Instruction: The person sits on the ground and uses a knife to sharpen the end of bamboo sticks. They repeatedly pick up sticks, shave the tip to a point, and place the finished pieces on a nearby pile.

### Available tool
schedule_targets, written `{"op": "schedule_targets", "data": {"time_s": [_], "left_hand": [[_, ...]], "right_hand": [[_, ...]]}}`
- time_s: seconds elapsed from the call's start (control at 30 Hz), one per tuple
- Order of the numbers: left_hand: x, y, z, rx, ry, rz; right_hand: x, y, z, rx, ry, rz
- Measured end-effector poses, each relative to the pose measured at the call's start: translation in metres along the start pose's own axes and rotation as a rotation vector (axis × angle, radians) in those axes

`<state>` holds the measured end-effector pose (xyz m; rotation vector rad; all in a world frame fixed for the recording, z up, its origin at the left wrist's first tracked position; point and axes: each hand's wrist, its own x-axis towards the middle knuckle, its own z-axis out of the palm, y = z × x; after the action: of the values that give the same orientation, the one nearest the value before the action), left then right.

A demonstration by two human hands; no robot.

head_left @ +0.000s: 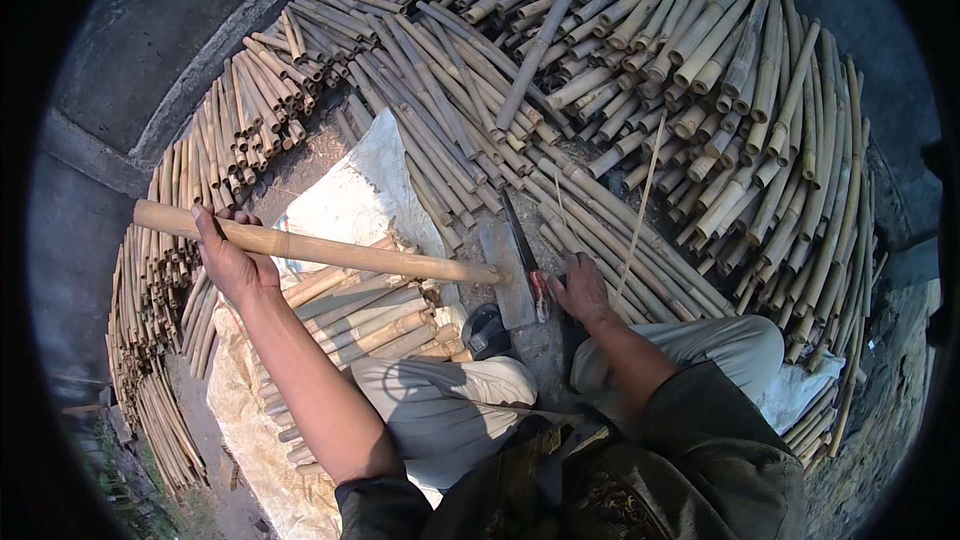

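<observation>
My left hand (238, 258) is closed around a long bamboo pole (370, 257), near its far-left end. The pole slants down to the right, and its other end meets a flat grey slab (515, 302) between my feet. Beside that slab lies a long tool with a narrow dark blade (518, 230) and a red handle (541, 298); its exact kind is unclear. My right hand (583, 290) is just right of the handle, thumb spread toward it and fingers pointing forward. Whether the thumb touches the handle is hard to tell.
Cut bamboo poles lie on a pale sack sheet (330, 195) under my left arm. Large stacks of bamboo (720, 70) rise ahead and to the right, with another stack (210, 160) along the left wall. A thin bamboo strip (643, 202) leans near my right hand.
</observation>
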<state>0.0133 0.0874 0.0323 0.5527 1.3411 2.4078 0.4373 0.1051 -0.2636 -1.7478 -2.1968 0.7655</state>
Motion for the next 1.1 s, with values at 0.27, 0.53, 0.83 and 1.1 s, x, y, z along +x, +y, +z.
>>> {"op": "schedule_targets", "data": {"time_s": [0.27, 0.53, 0.83, 1.1], "left_hand": [[-0.014, -0.007, 0.016, -0.058, -0.032, -0.042], [-0.022, 0.002, 0.008, -0.213, -0.296, -0.027], [-0.024, 0.007, -0.006, -0.249, -0.372, 0.027], [-0.024, -0.003, 0.003, -0.222, -0.263, 0.037]], "right_hand": [[-0.011, 0.004, 0.023, -0.301, -0.145, 0.012], [0.025, -0.014, 0.052, -0.017, -0.337, 0.230], [0.060, -0.009, 0.065, -0.232, -0.522, 0.221], [0.075, 0.003, 0.051, 0.311, -0.429, 0.615]]}}
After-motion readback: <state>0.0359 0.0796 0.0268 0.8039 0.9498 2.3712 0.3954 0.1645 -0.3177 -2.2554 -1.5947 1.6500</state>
